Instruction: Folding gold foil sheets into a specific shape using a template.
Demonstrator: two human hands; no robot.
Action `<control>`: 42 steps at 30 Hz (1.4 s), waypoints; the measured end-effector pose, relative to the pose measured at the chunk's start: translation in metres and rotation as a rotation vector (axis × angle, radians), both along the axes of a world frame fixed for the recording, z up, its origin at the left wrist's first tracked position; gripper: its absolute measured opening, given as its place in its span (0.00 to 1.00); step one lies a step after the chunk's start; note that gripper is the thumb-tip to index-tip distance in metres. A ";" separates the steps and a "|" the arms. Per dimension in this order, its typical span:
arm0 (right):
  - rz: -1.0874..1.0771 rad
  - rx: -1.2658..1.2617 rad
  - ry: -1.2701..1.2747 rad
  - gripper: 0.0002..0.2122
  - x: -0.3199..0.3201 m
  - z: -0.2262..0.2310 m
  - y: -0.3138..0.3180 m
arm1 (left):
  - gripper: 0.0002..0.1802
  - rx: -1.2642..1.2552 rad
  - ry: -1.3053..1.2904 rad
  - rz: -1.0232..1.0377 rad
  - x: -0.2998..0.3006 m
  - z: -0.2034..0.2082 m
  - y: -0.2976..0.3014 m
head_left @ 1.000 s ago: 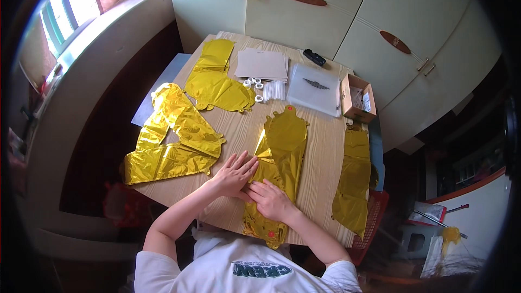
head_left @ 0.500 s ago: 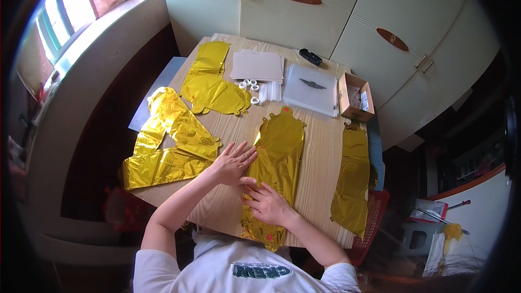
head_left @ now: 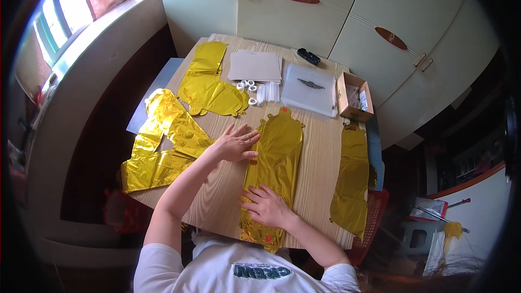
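The table (head_left: 320,195) had a wood-grain top. In its front middle lay a long gold foil piece (head_left: 279,144); to the left, a shiny bent foil (head_left: 163,165) and, behind it, an L-shaped foil (head_left: 206,87); at the right edge, a narrow foil (head_left: 353,184). Farther back were beige cards (head_left: 255,66), white rolls (head_left: 252,101), clear sticks (head_left: 268,93), transparent sheets (head_left: 309,97), a black object (head_left: 308,56) and an open box (head_left: 354,110).

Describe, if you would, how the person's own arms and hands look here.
The left hand and right hand are bare: no gloves, and no watch or bracelet shows. Both forearms are uncovered. The short white sleeves belong to a white shirt with dark green lettering.
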State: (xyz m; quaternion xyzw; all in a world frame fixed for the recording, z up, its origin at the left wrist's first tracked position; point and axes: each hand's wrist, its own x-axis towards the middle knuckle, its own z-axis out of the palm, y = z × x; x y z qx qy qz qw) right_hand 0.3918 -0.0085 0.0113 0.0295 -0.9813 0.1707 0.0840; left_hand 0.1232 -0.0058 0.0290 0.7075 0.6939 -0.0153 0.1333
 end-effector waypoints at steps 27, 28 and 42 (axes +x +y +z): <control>0.097 -0.082 -0.020 0.19 0.025 0.011 -0.008 | 0.44 0.141 0.097 0.134 0.009 -0.014 0.001; 0.105 -0.072 -0.024 0.20 0.026 0.012 -0.010 | 0.44 0.136 0.094 0.144 0.010 -0.015 -0.001; -0.145 -0.133 0.198 0.15 0.040 0.018 0.013 | 0.38 0.393 -0.053 0.207 0.023 -0.031 -0.032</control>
